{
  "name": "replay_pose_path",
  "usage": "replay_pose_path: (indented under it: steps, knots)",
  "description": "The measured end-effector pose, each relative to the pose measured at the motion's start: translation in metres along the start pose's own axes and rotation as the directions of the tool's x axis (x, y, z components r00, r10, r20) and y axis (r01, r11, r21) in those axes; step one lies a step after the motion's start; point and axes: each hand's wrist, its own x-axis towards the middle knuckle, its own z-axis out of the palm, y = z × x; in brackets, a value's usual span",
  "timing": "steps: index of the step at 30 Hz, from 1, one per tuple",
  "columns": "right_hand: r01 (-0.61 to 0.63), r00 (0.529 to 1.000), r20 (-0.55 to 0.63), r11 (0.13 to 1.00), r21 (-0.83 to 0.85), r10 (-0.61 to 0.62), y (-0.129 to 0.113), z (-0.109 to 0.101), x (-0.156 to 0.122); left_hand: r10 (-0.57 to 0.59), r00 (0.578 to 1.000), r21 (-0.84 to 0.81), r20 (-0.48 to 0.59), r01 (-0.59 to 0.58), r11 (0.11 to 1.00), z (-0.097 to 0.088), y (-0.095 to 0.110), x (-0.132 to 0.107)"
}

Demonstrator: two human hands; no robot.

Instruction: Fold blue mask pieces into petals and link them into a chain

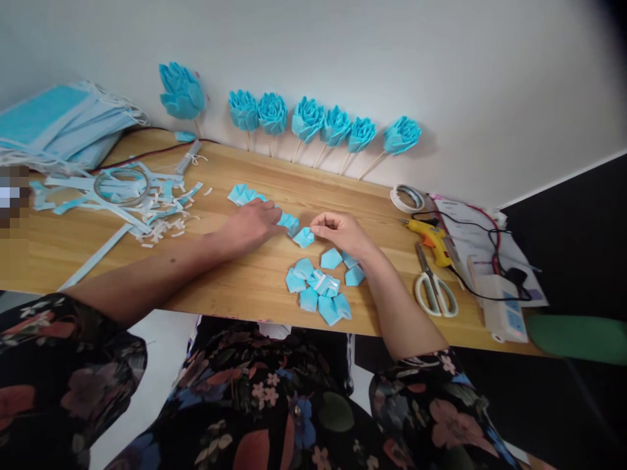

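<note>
Folded blue petals [240, 194] made of mask fabric lie in a slanting row on the wooden table. My left hand [252, 225] rests over the middle of this row, fingers lying across the petals and hiding several of them. At the row's right end, my right hand [340, 232] pinches the edge of a folded blue petal [304, 237] between thumb and index finger. Below it sits a loose cluster of folded petals [308, 299], with a white-striped piece [324, 283] among them. More petals [331, 258] lie beside my right wrist, which partly covers some.
Blue fabric roses [307, 120] on sticks lean against the wall. Masks [59, 124] are stacked at left, near fabric scraps [161, 196] and a tape ring [121, 187]. At right are a tape roll [407, 198], yellow glue gun [431, 240], scissors [435, 292] and power strip [500, 310].
</note>
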Motion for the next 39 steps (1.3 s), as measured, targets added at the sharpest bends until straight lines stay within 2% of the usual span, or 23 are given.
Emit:
replay_pose_path:
  steps: [12,17,22,27,34,36,39]
  knots:
    - [-0.018,0.989,-0.147,0.977,-0.214,-0.014,0.010,0.015,0.012,-0.029,1.000,0.007,0.010,0.029,1.000,0.004,0.000,-0.001]
    - [-0.062,0.979,-0.203,0.933,-0.356,-0.013,0.009,0.019,0.011,-0.021,1.000,0.039,0.011,0.021,0.999,0.007,-0.001,-0.001]
    - [-0.126,0.972,-0.236,0.879,-0.460,0.016,0.003,0.023,0.011,-0.027,0.999,0.017,-0.036,0.028,0.999,0.008,-0.001,-0.002]
    - [-0.146,0.970,-0.242,0.854,-0.500,0.024,-0.001,0.025,0.010,-0.046,0.995,0.013,-0.088,0.047,0.999,0.010,-0.001,-0.003]
    - [-0.143,0.971,-0.238,0.852,-0.504,0.022,-0.001,0.025,0.009,-0.045,0.975,-0.058,-0.218,0.033,0.998,0.012,-0.001,-0.005]
    - [-0.137,0.972,-0.233,0.852,-0.505,0.018,0.000,0.025,0.009,-0.032,0.976,-0.062,-0.214,0.019,0.998,0.012,0.001,-0.004]
    - [-0.136,0.973,-0.229,0.848,-0.512,0.018,-0.001,0.025,0.010,-0.013,0.989,-0.064,-0.145,0.004,0.998,0.010,0.004,-0.003]
